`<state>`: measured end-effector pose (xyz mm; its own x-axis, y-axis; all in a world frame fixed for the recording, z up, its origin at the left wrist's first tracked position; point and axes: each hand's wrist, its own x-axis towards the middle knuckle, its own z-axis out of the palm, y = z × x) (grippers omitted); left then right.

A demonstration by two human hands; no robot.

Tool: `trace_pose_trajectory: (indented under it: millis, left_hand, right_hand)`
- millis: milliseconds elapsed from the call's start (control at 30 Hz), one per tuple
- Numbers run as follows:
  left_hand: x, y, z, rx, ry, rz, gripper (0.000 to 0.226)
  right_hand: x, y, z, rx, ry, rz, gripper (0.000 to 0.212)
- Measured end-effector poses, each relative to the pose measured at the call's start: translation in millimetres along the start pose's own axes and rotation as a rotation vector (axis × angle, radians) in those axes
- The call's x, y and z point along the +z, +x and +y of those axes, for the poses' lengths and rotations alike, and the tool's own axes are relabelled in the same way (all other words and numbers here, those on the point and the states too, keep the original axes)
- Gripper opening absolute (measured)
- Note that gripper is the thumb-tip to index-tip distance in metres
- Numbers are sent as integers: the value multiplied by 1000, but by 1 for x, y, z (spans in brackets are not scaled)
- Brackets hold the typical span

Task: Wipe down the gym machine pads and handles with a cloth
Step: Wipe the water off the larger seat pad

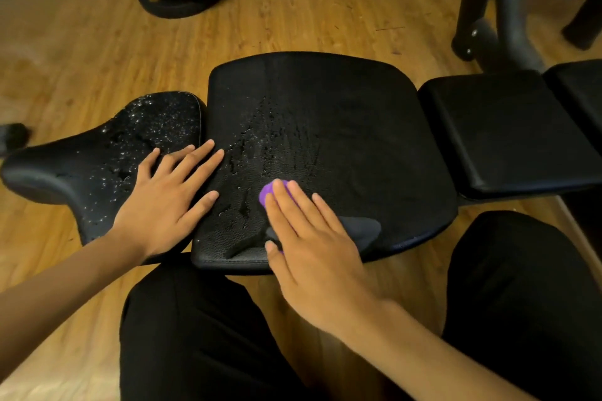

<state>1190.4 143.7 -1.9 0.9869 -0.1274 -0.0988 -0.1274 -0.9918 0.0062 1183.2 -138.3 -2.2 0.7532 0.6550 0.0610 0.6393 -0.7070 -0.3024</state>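
The purple cloth [267, 194] looks thin, soft and light, so it likely bunches or slides unless it is pressed flat. A spread palm on top is probably the best hold, since the wet vinyl under it should be slick. It lies on the near part of the wide black bench pad [342, 127], mostly hidden under the right hand [312, 238], which presses on it with straight fingers. Only a purple edge and a darker fold show. The left hand [163, 192] rests flat and open across the gap to the narrower seat pad [97, 159]. Droplets bead on both pads, while a third pad [508, 130] to the right looks dry.
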Motion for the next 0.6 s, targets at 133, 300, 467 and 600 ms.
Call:
trace_pose_trajectory:
  millis: [133, 300, 467, 600]
  left_hand:
    - [0, 1, 1, 5, 0, 11, 66]
    - [1, 2, 1, 6, -3, 24, 66]
    - [1, 1, 2, -4, 5, 29, 66]
    - [0, 0, 2, -11, 6, 19, 67]
  right_hand:
    - [-9, -11, 64, -38, -105, -63, 63]
    - [-30, -18, 140, 417, -40, -52, 74]
    - [4, 7, 13, 165, -84, 66, 66]
    - [-5, 20, 19, -36, 4, -36, 65]
